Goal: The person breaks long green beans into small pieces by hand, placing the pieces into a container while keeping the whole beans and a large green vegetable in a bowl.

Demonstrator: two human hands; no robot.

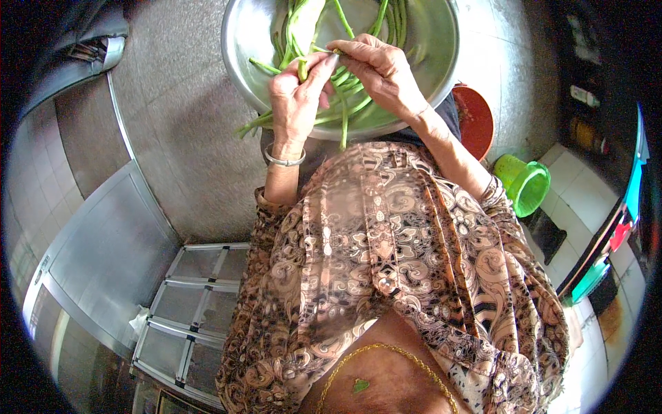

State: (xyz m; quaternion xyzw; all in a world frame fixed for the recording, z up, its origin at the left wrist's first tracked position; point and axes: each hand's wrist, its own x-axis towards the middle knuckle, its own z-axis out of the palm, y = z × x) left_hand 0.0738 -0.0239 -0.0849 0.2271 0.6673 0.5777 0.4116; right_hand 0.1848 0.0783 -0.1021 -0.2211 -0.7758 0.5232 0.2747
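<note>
A wide stainless-steel basin [446, 31] sits before me, against my lap. Long green beans [396, 23] lie in it, and some hang over its near rim. My left hand [292, 106] grips a green bean [302, 70] between thumb and curled fingers, with one end showing above the knuckles. Right beside it, my right hand [387, 72] pinches a small piece at the bean's other end between thumb and forefinger. The fingertips of both hands nearly touch, above the basin. The beans under my palms are partly hidden.
A red tub [475, 124] stands on the floor right of the basin, with a bright green plastic bucket [532, 189] nearer me. At the left are a grey metal door panel [108, 233] and a metal-framed rack [191, 305]. Grey floor tiles [176, 103] surround the basin.
</note>
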